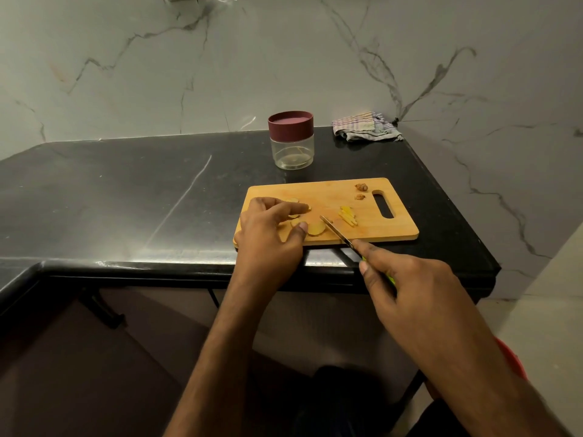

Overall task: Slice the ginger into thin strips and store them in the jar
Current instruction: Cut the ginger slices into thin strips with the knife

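A wooden cutting board (pixel 353 197) lies on the black counter. On its left part lie round ginger slices (pixel 316 228). My left hand (pixel 271 230) rests over them, fingers stretched out and the thumb tip beside one slice. A small pile of thin ginger strips (pixel 348 216) lies mid-board, and two ginger end scraps (pixel 361 190) lie near the handle slot. My right hand (pixel 410 288) grips a knife (pixel 336 231) with a green handle; the blade points up-left, its tip just right of the slices. A clear jar (pixel 291 146) with a maroon lid on stands behind the board.
A crumpled striped cloth (pixel 366 127) lies at the back right corner of the counter (pixel 126 197). A marble wall rises behind. The counter's front edge runs just below the board, and its right edge drops off past the board's handle.
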